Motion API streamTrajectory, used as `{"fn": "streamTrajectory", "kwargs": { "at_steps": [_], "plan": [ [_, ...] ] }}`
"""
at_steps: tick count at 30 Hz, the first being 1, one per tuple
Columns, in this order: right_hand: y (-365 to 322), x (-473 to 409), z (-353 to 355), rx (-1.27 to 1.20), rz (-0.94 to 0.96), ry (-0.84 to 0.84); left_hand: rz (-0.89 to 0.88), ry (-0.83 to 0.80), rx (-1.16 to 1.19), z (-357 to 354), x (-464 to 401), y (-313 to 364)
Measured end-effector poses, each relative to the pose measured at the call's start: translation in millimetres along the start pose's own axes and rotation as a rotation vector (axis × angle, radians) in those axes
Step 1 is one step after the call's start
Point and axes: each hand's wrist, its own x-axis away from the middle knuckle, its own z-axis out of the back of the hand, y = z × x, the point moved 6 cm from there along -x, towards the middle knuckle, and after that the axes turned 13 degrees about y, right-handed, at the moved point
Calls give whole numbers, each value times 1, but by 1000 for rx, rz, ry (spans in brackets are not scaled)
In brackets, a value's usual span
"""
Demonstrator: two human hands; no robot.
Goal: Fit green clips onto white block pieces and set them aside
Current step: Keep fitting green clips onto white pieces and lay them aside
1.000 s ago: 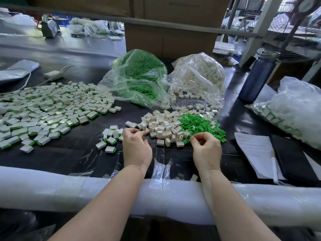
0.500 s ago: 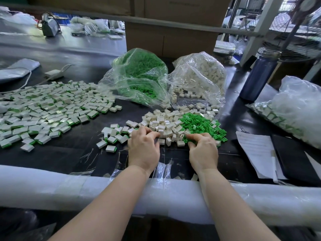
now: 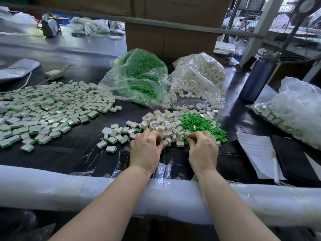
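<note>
A loose pile of white block pieces (image 3: 165, 124) lies mid-table, with a heap of green clips (image 3: 203, 126) touching its right side. My left hand (image 3: 145, 150) sits at the near edge of the white pile, fingers curled and pinching a white block. My right hand (image 3: 202, 150) digs its curled fingertips into the near edge of the green heap, pinching a green clip. A small cluster of finished pieces (image 3: 116, 136) lies just left of my left hand. A wide spread of finished pieces (image 3: 43, 110) covers the table's left.
Behind the piles stand an open bag of green clips (image 3: 139, 75) and one of white blocks (image 3: 199, 75). A blue bottle (image 3: 258, 77), another filled bag (image 3: 295, 108), papers (image 3: 257, 153) and a black notebook (image 3: 295, 157) occupy the right. A foam-wrapped rail (image 3: 69, 190) runs along the near edge.
My left hand moved right from the small finished cluster to the white pile. My right hand reached forward and down into the green clips.
</note>
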Motion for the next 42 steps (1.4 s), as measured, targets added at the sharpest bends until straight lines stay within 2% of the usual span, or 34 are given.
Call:
{"fn": "streamTrajectory", "kwargs": {
  "at_steps": [2,5,13,23,42],
  "plan": [
    [-5,1,4,-140,21,31,29,-7,113,2,0,1],
    [-12,5,2,-314,31,-47,67,-34,276,5,0,4],
    [-17,8,-3,-504,37,-150,177,-106,555,4,-2,0],
    [-19,9,0,-651,-14,-195,193,-214,617,-4,1,2],
    [-20,13,-7,-627,-56,-306,168,-260,649,-7,3,4]
  ]
}}
